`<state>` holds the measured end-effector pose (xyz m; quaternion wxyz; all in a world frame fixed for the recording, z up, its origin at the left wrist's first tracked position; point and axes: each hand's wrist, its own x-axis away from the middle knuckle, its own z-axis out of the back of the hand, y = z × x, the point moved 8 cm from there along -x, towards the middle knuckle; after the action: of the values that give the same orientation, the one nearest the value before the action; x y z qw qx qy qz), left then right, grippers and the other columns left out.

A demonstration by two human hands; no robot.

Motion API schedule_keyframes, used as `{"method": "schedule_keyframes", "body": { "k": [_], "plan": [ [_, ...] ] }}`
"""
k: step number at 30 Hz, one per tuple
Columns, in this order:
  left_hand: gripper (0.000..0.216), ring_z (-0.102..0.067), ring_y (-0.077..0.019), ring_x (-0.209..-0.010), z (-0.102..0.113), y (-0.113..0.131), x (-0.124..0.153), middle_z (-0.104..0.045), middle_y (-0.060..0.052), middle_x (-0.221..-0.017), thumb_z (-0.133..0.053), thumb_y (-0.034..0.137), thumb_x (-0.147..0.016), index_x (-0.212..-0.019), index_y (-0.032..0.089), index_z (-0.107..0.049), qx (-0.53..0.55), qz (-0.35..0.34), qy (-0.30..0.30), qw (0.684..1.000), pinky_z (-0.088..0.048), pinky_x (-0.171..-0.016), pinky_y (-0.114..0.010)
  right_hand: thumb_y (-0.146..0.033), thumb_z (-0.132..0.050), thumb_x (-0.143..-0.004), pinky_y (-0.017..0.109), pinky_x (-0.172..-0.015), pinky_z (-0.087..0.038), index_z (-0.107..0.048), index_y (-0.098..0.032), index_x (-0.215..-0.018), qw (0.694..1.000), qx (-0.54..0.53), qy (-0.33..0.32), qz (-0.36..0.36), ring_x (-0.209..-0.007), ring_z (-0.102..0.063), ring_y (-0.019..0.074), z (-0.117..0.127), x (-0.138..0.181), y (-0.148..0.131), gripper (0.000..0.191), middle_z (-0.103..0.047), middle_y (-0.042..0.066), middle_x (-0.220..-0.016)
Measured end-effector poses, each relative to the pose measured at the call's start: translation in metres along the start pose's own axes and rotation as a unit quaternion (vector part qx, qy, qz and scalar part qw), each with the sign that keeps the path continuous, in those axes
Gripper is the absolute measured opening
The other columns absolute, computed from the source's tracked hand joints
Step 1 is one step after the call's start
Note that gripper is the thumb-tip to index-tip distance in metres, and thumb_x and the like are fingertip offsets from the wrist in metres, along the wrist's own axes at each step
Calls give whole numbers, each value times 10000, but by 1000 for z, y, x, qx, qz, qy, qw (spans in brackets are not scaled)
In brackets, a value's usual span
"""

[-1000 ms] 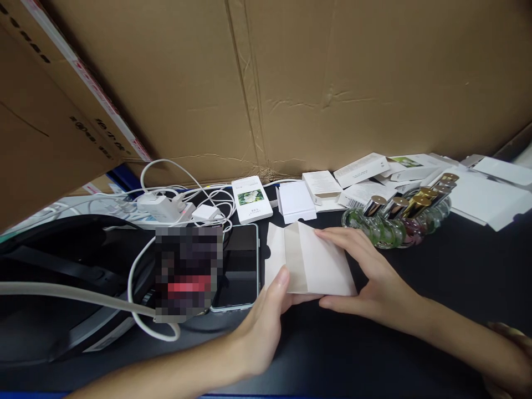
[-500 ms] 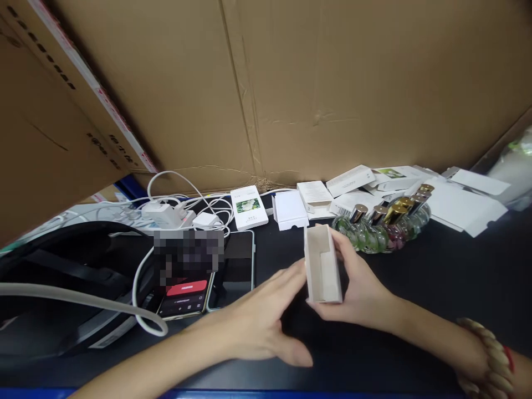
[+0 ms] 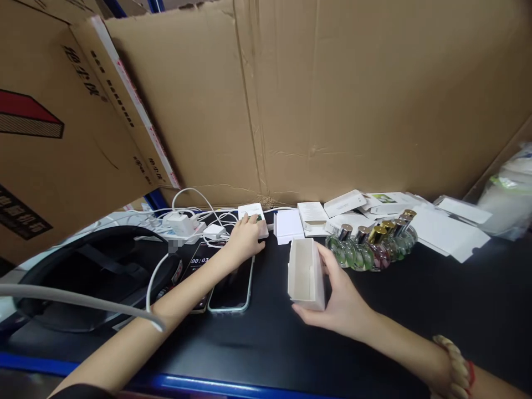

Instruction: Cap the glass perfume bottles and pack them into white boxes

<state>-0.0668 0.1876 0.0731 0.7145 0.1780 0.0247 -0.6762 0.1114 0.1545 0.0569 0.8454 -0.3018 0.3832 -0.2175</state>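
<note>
My right hand [image 3: 343, 299] grips a small white carton [image 3: 306, 277] by its side, fingers wrapped round it. The carton's open end faces me and shows a bare inside. My left hand [image 3: 245, 238] reaches across to a white printed box [image 3: 254, 211] near the cardboard wall. Its fingers are spread over the top of that box and the thumb is apart, by the near edge. The hand covers much of the box. Several glass perfume bottles [image 3: 380, 255] with gold and silver caps stand in a row beyond my right hand.
Flattened white cartons [image 3: 451, 233] lie at the back right, beside a plastic bag [image 3: 509, 194]. Two phones, one in a pale case [image 3: 233, 293], lie under my left forearm. White cables and chargers [image 3: 178, 224] and a black headset-like object [image 3: 100, 277] are at left.
My left hand has moved away from the carton, forward and left, onto the printed box. My right hand still holds the carton, now turned slightly. The camera view has shifted.
</note>
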Motion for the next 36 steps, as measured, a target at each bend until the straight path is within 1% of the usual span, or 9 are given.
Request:
{"method": "schedule_keyframes", "body": {
  "k": [6, 9, 12, 17, 21, 25, 29, 31, 36],
  "plan": [
    [230, -619, -173, -872, 3, -14, -12, -615, -60, -1042, -553, 306, -889, -1057, 152, -579, -18, 19, 25, 999, -531, -754, -363, -246, -702, -583, 434, -914, -476, -248, -232, -1306, 1000, 16, -1, -2, -1078, -566, 270, 1, 0, -2, 854, -532, 124, -1201],
    [161, -632, -181, -871, 29, -8, -9, -650, -61, -979, -507, 227, -907, -1016, 156, -600, -4, 12, 112, 994, -519, -778, -358, -243, -707, -575, 442, -926, -465, -258, -232, -1308, 1000, 24, 9, 0, -1098, -556, 279, 3, -1, -3, 860, -527, 128, -1218],
    [281, -626, -226, -972, 61, 3, 7, -674, -89, -1021, -376, 133, -913, -1070, 180, -605, 19, 9, 226, 974, -487, -824, -351, -255, -704, -600, 440, -923, -471, -260, -234, -1312, 999, -21, 33, -6, -1107, -550, 275, 11, -2, -2, 840, -517, 133, -1232],
    [327, -656, -192, -904, 89, 13, 42, -693, -50, -1074, -368, 259, -928, -1130, 177, -612, 125, 4, 346, 930, -505, -762, -296, -465, -536, -801, 412, -805, -547, -463, -240, -1162, 980, -196, -38, -18, -1041, -595, 268, 12, -1, 1, 432, -546, 122, -1174],
    [292, -669, -193, -879, 78, 14, 51, -717, -30, -1036, -469, 287, -881, -1064, 179, -670, 248, -23, 305, 919, -516, -747, -282, -525, -487, -831, 455, -984, -431, -469, -281, -1210, 991, -107, -33, 71, -1169, -506, 275, 23, -1, -8, 451, -515, 97, -1205],
    [308, -649, -216, -955, 59, 12, 52, -708, -58, -1058, -497, 321, -869, -1053, 155, -681, 335, -4, 232, 913, -506, -825, -307, -551, -415, -854, 438, -945, -467, -480, -334, -1229, 994, -66, -32, 75, -1198, -476, 279, 24, -3, -8, 438, -477, 74, -1257],
    [368, -639, -160, -654, 44, 16, 54, -710, -56, -910, -493, 335, -868, -1172, 152, -590, 366, 5, 177, 914, -527, -587, -264, -585, -446, -826, 423, -951, -470, -532, -311, -1191, 992, -120, -46, 3, -1177, -518, 272, 18, -3, 0, 464, -533, 73, -1254],
    [406, -603, -123, -590, 40, 22, 58, -670, -56, -970, -494, 318, -871, -1253, 180, -486, 359, -21, 171, 917, -510, -510, -228, -614, -459, -805, 431, -953, -468, -535, -282, -1192, 985, -155, -54, -52, -1149, -550, 274, 12, -2, 8, 515, -563, 93, -1245],
    [379, -593, -221, -1028, 23, 54, 74, -448, -110, -1324, -493, 276, -885, -1255, 250, -415, 215, -164, 143, 952, -559, -783, -317, -688, -542, -697, 447, -948, -469, -549, -217, -1180, 961, -207, -55, -176, -1112, -580, 304, -1, 2, 21, 675, -600, 143, -1221]
  ]
}}
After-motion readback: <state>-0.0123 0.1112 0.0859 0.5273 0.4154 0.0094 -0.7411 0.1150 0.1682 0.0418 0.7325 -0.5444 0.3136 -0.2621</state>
